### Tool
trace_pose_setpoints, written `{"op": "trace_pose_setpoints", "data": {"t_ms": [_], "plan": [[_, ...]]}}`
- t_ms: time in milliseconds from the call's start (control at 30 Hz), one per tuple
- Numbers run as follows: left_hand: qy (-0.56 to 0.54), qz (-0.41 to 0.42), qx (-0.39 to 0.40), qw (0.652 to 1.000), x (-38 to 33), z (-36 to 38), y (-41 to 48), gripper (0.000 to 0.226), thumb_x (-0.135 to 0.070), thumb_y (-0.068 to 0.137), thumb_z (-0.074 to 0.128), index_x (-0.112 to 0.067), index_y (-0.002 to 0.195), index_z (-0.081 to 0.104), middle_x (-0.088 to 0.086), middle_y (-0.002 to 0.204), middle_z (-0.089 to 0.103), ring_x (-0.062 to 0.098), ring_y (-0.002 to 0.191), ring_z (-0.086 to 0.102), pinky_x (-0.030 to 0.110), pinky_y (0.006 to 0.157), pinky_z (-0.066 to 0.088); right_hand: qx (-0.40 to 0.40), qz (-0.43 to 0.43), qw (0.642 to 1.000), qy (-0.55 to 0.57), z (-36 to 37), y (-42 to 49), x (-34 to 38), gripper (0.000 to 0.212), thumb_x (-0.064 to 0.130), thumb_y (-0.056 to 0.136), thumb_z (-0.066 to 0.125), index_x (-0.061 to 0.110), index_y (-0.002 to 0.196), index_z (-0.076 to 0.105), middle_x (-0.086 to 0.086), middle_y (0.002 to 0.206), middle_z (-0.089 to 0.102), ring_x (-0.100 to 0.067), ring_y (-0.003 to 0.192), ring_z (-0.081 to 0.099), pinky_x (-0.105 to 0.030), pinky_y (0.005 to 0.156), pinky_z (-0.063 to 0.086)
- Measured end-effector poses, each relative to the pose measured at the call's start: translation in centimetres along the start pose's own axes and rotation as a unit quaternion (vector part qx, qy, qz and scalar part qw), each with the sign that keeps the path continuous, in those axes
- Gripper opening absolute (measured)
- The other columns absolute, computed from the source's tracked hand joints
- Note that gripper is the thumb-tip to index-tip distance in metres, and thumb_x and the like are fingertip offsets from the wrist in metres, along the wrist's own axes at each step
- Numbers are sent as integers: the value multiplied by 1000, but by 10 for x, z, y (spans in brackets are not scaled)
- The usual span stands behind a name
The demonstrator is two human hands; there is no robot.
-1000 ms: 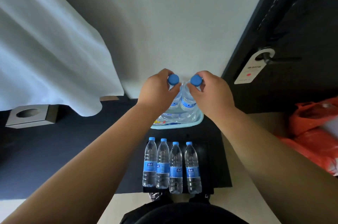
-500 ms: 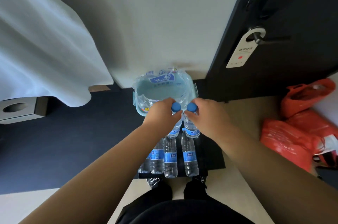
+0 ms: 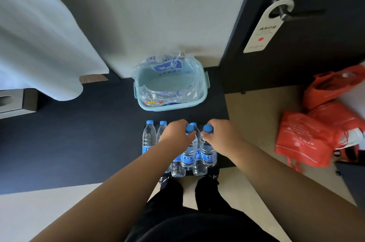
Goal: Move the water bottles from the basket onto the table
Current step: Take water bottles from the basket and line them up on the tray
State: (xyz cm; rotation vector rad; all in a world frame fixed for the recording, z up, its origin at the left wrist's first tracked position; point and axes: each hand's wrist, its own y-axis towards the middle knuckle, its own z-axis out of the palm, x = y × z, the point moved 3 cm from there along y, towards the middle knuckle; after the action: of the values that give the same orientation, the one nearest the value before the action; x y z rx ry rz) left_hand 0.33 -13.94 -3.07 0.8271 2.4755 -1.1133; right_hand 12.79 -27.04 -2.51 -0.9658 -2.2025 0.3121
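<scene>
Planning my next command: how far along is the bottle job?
Done: bottles stand in a row on the table; the basket shows only plastic wrap. In hand: left hand grips the left bottle, right hand the right bottle. Left: set those two down.

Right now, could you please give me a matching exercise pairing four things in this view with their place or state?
Things:
1 basket
2 door hanger
3 red bags
4 leftmost bottle

Places or states:
A hangs on the door handle
B stands in the row, untouched
C lie at the far right
D contains crumpled plastic wrap

Pairs: 1-D; 2-A; 3-C; 4-B
</scene>
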Motion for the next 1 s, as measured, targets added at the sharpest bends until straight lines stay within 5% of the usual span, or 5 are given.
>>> {"op": "trace_pose_setpoints", "data": {"t_ms": [500, 633, 833, 1000], "plan": [[44, -21, 21, 999, 6, -4, 28, 19, -40, 89, 68, -21, 89, 66, 2, 80, 68, 23, 71, 69, 36, 65, 61, 49, 84, 994, 40, 39, 42, -55, 22, 40, 97, 66, 19, 91, 64, 0, 81, 65, -20, 74, 64, -31, 59, 44], [45, -35, 25, 998, 12, 1, 36, 20, -40, 90, 66, -20, 88, 65, 4, 81, 68, 18, 63, 63, 29, 54, 52, 58, 105, 992, 28, 48, 52, -59, 28, 43, 99, 64, 15, 101, 69, -2, 88, 68, -21, 79, 66, -33, 65, 51], [25, -82, 1, 996, 23, 9, 61, 26, -46, 88, 64, -20, 87, 65, 0, 73, 66, 15, 59, 63, 26, 53, 47, 53, 144, 988, -7, 71, 72, -64, 43, 51, 99, 58, 17, 125, 66, -2, 99, 69, -21, 83, 64, -31, 61, 44], [55, -118, -20, 991, 45, 29, 81, 37, -56, 89, 58, -20, 84, 65, -3, 66, 67, 18, 58, 65, 26, 50, 44, 22, 185, 983, -8, 93, 90, -77, 50, 58, 95, 56, 17, 122, 67, -5, 108, 72, -25, 87, 65, -31, 64, 42]]}}
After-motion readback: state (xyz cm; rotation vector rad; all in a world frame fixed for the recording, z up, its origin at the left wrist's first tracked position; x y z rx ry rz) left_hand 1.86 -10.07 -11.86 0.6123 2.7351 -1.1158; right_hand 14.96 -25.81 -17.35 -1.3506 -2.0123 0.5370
